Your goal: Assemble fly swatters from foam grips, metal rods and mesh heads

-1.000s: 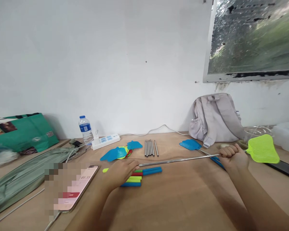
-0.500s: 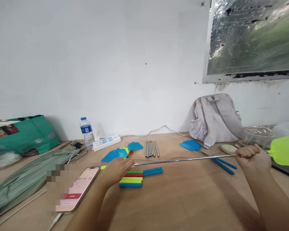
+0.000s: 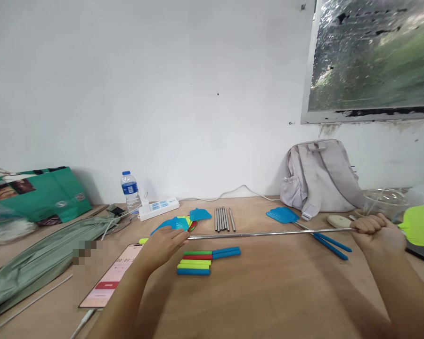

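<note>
A fly swatter with a thin metal telescopic rod (image 3: 268, 233) stretches nearly level between my two hands. My left hand (image 3: 167, 245) is closed over its yellow handle, whose end pokes out on the left. My right hand (image 3: 374, 233) grips the other end of the rod in a fist, beside the yellow-green swatter head (image 3: 422, 225). Below the rod lie several coloured handle tubes (image 3: 194, 264) in blue, yellow, red and green. Beyond it are several short metal rods (image 3: 224, 219) and loose swatter heads (image 3: 200, 214). A blue swatter head (image 3: 281, 214) lies near blue handles (image 3: 330, 246).
On the left are a phone (image 3: 108, 282), a green fabric bag (image 3: 45, 245) and a teal bag (image 3: 49, 195). A water bottle (image 3: 129, 188) and a power strip (image 3: 159, 208) stand near the wall. A grey backpack (image 3: 321, 179) and a clear bowl (image 3: 385, 202) are at the back right.
My left hand has shifted left, lengthening the visible rod. My right hand appears slightly farther right, as the whole view has also shifted a little.
</note>
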A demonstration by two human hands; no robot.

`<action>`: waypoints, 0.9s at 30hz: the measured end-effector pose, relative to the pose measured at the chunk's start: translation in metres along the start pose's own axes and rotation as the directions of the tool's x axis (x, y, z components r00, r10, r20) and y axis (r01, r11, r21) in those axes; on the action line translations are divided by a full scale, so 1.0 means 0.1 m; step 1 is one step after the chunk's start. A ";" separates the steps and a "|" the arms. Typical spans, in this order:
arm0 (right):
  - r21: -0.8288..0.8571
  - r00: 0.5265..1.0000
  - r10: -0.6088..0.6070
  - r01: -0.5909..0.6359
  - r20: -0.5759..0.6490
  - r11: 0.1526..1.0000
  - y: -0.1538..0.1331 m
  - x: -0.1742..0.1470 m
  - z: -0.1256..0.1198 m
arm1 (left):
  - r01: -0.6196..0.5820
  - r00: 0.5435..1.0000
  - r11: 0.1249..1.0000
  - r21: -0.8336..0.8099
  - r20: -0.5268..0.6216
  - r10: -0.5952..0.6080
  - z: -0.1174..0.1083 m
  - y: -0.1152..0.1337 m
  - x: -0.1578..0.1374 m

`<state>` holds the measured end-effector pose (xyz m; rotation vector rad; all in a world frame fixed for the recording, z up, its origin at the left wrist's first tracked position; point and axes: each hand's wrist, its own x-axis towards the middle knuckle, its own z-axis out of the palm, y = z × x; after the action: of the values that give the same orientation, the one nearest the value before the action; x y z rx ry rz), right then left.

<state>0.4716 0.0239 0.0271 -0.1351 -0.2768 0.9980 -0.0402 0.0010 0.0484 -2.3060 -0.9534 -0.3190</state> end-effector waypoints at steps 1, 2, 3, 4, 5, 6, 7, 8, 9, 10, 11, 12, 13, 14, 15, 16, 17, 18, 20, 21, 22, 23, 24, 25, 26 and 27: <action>0.011 1.000 0.007 -0.007 -0.011 1.000 0.01 0.01 -0.01 | 0.002 1.000 1.000 -0.008 -0.001 -0.002 0.01 0.01 0.00; 0.024 1.000 0.014 -0.014 -0.022 1.000 0.02 0.01 -0.02 | 0.006 1.000 1.000 -0.016 0.001 -0.006 0.02 0.02 0.00; 0.037 0.999 0.019 -0.018 -0.033 0.999 0.03 0.02 -0.03 | 0.009 1.000 1.000 -0.027 0.008 -0.009 0.03 0.02 0.00; 0.049 0.999 0.020 -0.018 -0.043 0.999 0.03 0.02 -0.04 | 0.017 1.000 0.999 -0.037 0.023 -0.016 0.04 0.01 -0.01; 0.060 0.999 0.016 -0.013 -0.050 0.998 0.03 0.02 -0.06 | 0.041 0.998 0.998 -0.044 0.041 -0.039 0.06 -0.01 -0.03; 0.069 0.999 0.004 0.000 -0.054 0.998 0.01 0.02 -0.08 | 0.081 0.995 0.996 -0.049 0.062 -0.078 0.07 -0.05 -0.06; 0.079 0.998 -0.015 0.019 -0.055 0.997 -0.01 0.02 -0.10 | 0.135 0.988 0.990 -0.049 0.081 -0.131 0.07 -0.09 -0.10; 0.092 0.998 -0.041 0.046 -0.057 0.995 -0.03 0.01 -0.12 | 0.203 0.976 0.978 -0.046 0.092 -0.198 0.08 -0.14 -0.15; 0.105 0.996 -0.067 0.073 -0.057 0.992 -0.06 0.00 -0.13 | 0.267 0.960 0.963 -0.045 0.097 -0.261 0.08 -0.20 -0.20; 0.117 0.994 -0.091 0.097 -0.056 0.988 -0.07 0.00 -0.15 | 0.326 0.943 0.945 -0.042 0.091 -0.321 0.09 -0.25 -0.24; 0.127 0.993 -0.110 0.116 -0.053 0.985 -0.08 -0.01 -0.16 | 0.376 0.924 0.925 -0.049 0.085 -0.372 0.09 -0.29 -0.28; 0.135 0.991 -0.122 0.127 -0.047 0.983 -0.08 -0.02 -0.16 | 0.421 0.906 0.905 -0.064 0.080 -0.415 0.09 -0.31 -0.31; 0.142 0.991 -0.130 0.135 -0.040 0.981 -0.06 -0.02 -0.16 | 0.462 0.886 0.883 -0.088 0.079 -0.456 0.10 -0.33 -0.33; 0.147 0.990 -0.136 0.139 -0.031 0.979 -0.04 -0.02 -0.15 | 0.498 0.867 0.859 -0.120 0.087 -0.490 0.11 -0.33 -0.33; 0.153 0.990 -0.139 0.141 -0.024 0.978 0.00 -0.02 -0.14 | 0.527 0.850 0.836 -0.154 0.102 -0.517 0.11 -0.33 -0.33; 0.156 0.990 -0.142 0.142 -0.015 0.977 0.05 -0.03 -0.12 | 0.544 0.839 0.819 -0.185 0.117 -0.531 0.12 -0.32 -0.33; 0.150 0.990 -0.141 0.140 -0.001 0.979 0.11 -0.03 -0.10 | 0.548 0.836 0.810 -0.207 0.128 -0.533 0.13 -0.30 -0.32; 0.130 0.990 -0.137 0.133 0.019 0.983 0.17 -0.04 -0.07 | 0.542 0.840 0.812 -0.216 0.130 -0.526 0.13 -0.29 -0.30; 0.049 0.992 -0.108 0.105 0.066 0.993 0.30 -0.07 -0.03 | 0.511 0.860 0.838 -0.193 0.120 -0.497 0.13 -0.27 -0.28; 0.004 0.992 -0.087 0.087 0.088 0.996 0.36 -0.09 0.00 | 0.499 0.866 0.851 -0.165 0.119 -0.485 0.13 -0.26 -0.27; -0.037 0.993 -0.059 0.063 0.102 0.997 0.42 -0.11 0.01 | 0.498 0.866 0.857 -0.134 0.126 -0.484 0.12 -0.26 -0.27; -0.071 0.994 -0.024 0.032 0.109 0.997 0.46 -0.13 0.03 | 0.505 0.861 0.857 -0.106 0.139 -0.490 0.12 -0.27 -0.27; -0.105 0.994 0.012 0.000 0.110 0.995 0.50 -0.15 0.03 | 0.514 0.853 0.854 -0.084 0.153 -0.499 0.12 -0.28 -0.28; -0.156 0.993 0.050 -0.033 0.107 0.987 0.53 -0.16 0.03 | 0.526 0.844 0.848 -0.065 0.160 -0.511 0.12 -0.29 -0.29; -0.220 0.992 0.084 -0.060 0.099 0.974 0.55 -0.17 0.03 | 0.541 0.834 0.840 -0.045 0.154 -0.530 0.12 -0.31 -0.30; -0.292 0.990 0.112 -0.082 0.089 0.953 0.56 -0.17 0.02 | 0.556 0.825 0.831 -0.023 0.138 -0.548 0.12 -0.32 -0.32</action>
<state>0.4169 0.0396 0.0125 -0.3650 -0.5154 1.0602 -0.0861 0.0081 0.0400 -2.0737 -1.7025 -0.4460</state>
